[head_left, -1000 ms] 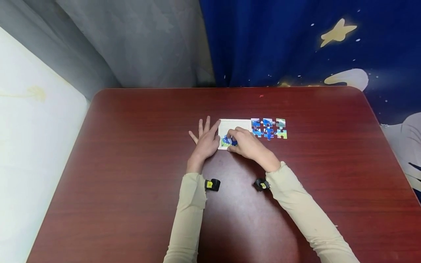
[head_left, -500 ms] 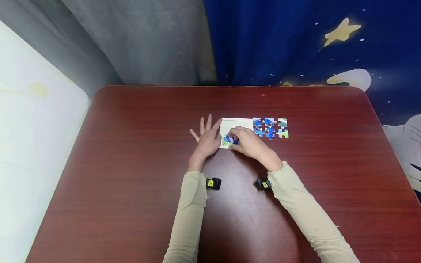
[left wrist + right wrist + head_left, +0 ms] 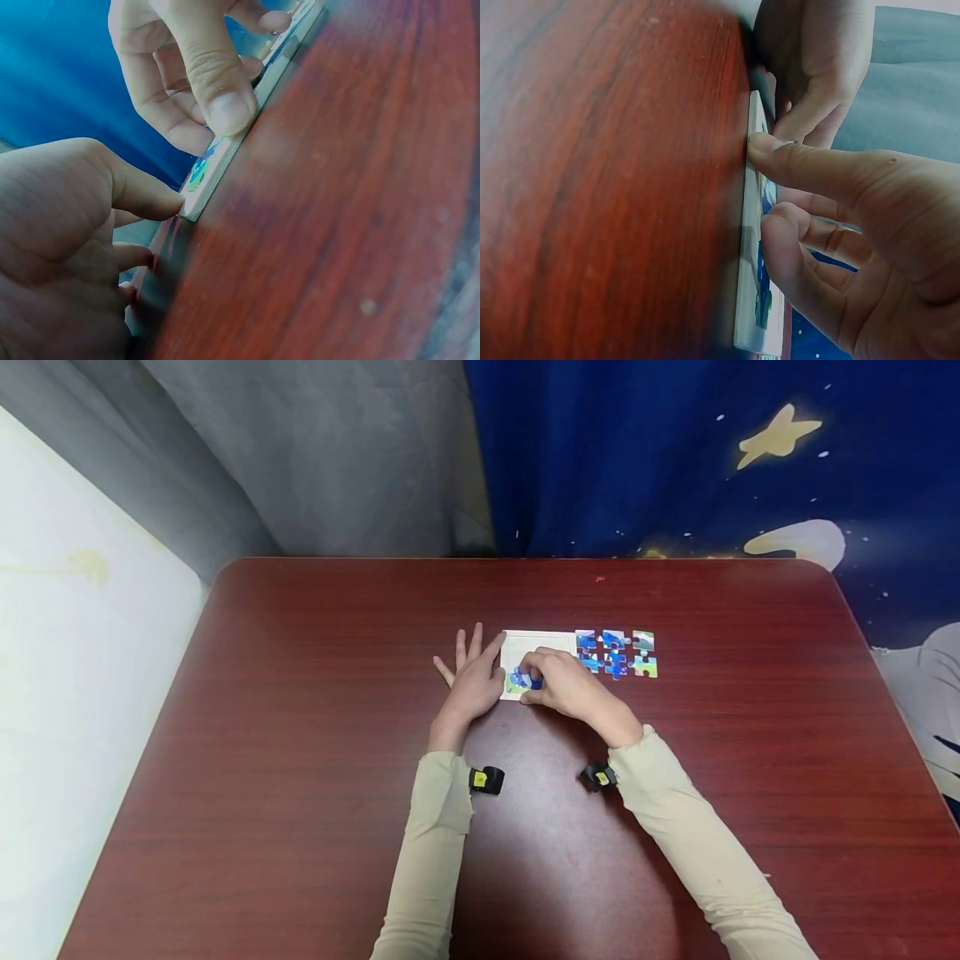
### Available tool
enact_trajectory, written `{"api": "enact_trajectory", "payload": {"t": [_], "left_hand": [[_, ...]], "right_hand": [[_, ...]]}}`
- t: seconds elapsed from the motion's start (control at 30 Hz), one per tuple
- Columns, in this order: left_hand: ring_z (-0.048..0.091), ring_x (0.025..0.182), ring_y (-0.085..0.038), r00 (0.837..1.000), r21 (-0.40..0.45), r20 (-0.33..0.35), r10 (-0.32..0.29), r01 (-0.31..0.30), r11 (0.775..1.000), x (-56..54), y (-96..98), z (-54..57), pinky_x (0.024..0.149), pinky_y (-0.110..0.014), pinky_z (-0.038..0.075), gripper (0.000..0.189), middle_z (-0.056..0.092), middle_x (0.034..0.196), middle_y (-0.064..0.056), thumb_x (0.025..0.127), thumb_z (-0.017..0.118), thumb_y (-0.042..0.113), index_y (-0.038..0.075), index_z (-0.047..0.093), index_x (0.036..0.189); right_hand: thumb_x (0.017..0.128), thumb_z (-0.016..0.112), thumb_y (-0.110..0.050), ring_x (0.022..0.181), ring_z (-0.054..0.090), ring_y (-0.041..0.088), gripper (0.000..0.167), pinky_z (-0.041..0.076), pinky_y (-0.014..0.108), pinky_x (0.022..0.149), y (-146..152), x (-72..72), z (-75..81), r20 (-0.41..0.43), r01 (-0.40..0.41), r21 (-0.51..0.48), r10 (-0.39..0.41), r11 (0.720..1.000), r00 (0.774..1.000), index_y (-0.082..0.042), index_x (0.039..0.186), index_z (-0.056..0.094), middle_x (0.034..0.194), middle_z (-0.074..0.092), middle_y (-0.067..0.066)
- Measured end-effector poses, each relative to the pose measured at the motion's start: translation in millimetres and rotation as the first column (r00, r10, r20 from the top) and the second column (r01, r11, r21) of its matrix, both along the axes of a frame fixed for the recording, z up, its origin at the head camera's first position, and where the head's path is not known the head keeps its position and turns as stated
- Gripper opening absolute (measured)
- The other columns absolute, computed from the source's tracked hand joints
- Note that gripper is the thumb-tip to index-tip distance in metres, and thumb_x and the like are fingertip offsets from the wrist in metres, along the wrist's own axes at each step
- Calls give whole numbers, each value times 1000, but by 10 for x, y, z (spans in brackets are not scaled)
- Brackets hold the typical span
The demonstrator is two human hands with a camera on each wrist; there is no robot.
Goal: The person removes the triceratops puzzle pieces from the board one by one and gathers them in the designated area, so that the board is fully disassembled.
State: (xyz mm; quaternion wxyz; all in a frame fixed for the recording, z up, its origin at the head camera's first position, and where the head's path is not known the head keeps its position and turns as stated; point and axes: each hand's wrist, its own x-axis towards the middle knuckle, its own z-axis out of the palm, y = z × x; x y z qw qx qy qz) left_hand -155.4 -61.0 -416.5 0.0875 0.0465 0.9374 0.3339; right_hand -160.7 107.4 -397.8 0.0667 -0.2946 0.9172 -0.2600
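A white puzzle tray (image 3: 540, 634) lies on the table, with a picture piece (image 3: 517, 681) showing in its lower left corner. My left hand (image 3: 472, 685) touches the tray's left side with thumb and index finger, its fingers spread and straight. Over the lower part of the tray, my right hand (image 3: 566, 683) has its fingers curled around a dark blue puzzle piece (image 3: 536, 683), most of which they hide. In the right wrist view, the right thumb (image 3: 780, 154) rests at the tray's near rim (image 3: 746, 300), and a fingertip touches the picture surface.
Several loose jigsaw pieces (image 3: 615, 653) lie in two rows against the tray's right side. The dark red table (image 3: 315, 710) has a curtain (image 3: 360, 460) behind it. Wrist cameras (image 3: 487, 780) stick out inward from both sleeves. Part of another person (image 3: 930, 685) shows at the right edge.
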Motion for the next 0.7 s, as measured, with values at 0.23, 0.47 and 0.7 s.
{"api": "enact_trajectory", "payload": {"t": [0.23,0.47,0.7], "left_hand": [[-14,139,-26,1000,3,-2,3,-3,1000,5,2,7,96,-62,-21,56,4,155,-7,92,44,12,23,33,146],[-13,139,-26,1000,9,-7,4,-4,1000,5,2,6,96,-62,-21,56,4,155,-7,92,45,12,23,34,146],[-13,139,-26,1000,9,-13,6,-5,1000,11,3,-1,96,-62,-21,56,4,155,-7,91,45,13,23,34,146]], "right_hand": [[75,79,-20,71,50,19,32,43,33,67,5,-9,-6,-8,-12,5,12,1000,1000,-5,97,62,80,55,5],[75,79,-18,69,50,18,32,41,33,63,-5,11,11,-16,-16,-15,15,1000,1000,-7,94,57,77,54,4],[75,79,-17,69,50,18,31,42,33,63,-5,20,7,-27,-11,-30,10,1000,1000,-7,94,56,77,54,4]]}}
